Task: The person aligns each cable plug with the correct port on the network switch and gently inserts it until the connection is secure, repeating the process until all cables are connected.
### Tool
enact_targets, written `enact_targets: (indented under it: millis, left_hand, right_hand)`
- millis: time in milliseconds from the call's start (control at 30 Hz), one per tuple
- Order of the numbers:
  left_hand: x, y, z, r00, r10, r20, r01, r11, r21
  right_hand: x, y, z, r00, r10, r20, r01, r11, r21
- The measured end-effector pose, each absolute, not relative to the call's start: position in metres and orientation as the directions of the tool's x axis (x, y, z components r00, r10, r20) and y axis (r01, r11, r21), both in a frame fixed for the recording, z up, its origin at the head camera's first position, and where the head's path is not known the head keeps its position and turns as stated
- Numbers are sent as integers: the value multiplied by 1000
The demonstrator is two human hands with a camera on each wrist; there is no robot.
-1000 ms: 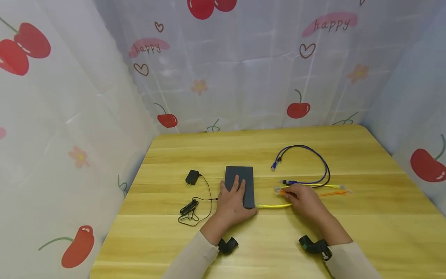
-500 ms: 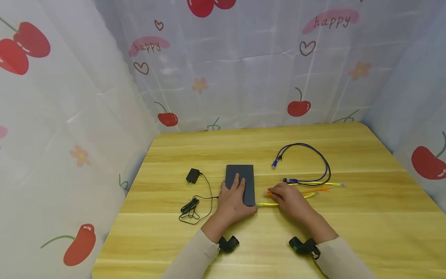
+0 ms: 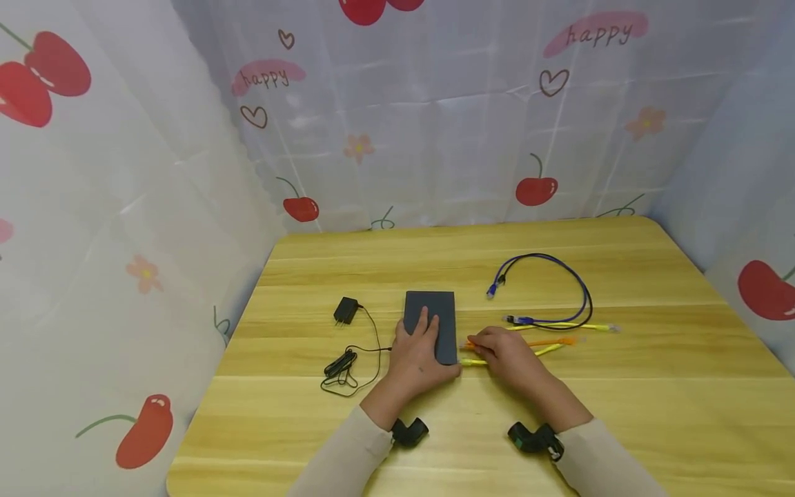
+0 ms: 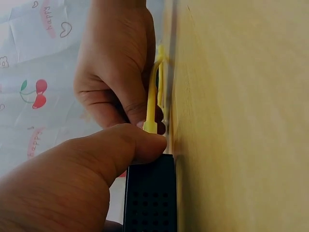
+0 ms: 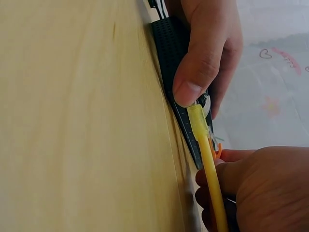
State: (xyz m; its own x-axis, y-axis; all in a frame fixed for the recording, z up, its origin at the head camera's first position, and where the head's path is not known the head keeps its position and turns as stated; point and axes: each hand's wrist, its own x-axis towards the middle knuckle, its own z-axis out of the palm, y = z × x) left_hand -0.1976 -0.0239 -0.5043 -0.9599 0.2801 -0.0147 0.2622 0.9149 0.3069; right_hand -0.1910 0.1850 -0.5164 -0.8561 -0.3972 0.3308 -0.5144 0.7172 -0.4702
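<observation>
A black network switch [image 3: 444, 345] lies flat on the table, a thin power cord entering its left side. My left hand [image 3: 417, 359] rests over it with straight, spread fingers, its thumb at the near right corner. Beside that thumb, a yellow network cable [image 5: 206, 159] has its plug at the switch's right side. My right hand [image 3: 511, 355] pinches an orange network cable [image 3: 546, 342] near its left plug, close to the switch's right side. The gripped plug is largely hidden by fingers in both wrist views.
A black power adapter [image 3: 346, 310] and its bundled cord [image 3: 340, 364] lie left of the switch. Blue and black network cables [image 3: 584, 290] curve at the back right. Another yellow cable [image 3: 593, 328] lies just in front of them. A patterned curtain [image 3: 435, 138] hangs behind the table.
My right hand has moved left with the orange cable, bringing its plug close to the switch. The left hand stays on the switch. The head view has tilted slightly.
</observation>
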Motion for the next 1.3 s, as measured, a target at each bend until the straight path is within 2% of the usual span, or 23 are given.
enact_targets:
  millis: [467,867,1100,1300]
  left_hand:
    - [-200,-24,-501,-962,273,-20,249,902,354]
    - [-197,-26,-499,-962,271,-33,236,887,396]
    - [-197,-26,-499,-960,276,-44,236,884,404]
    - [-198,-28,-498,-957,288,-41,246,875,417]
  right_hand:
    - [-193,180,-510,-852,-423,307,-522,715,-464]
    - [-195,184,-504,-817,-510,271,-575,679,-457]
    - [-194,187,-501,-779,-556,291,-624,635,-455]
    - [-196,187,-499,-777,-571,263,-621,633,-462]
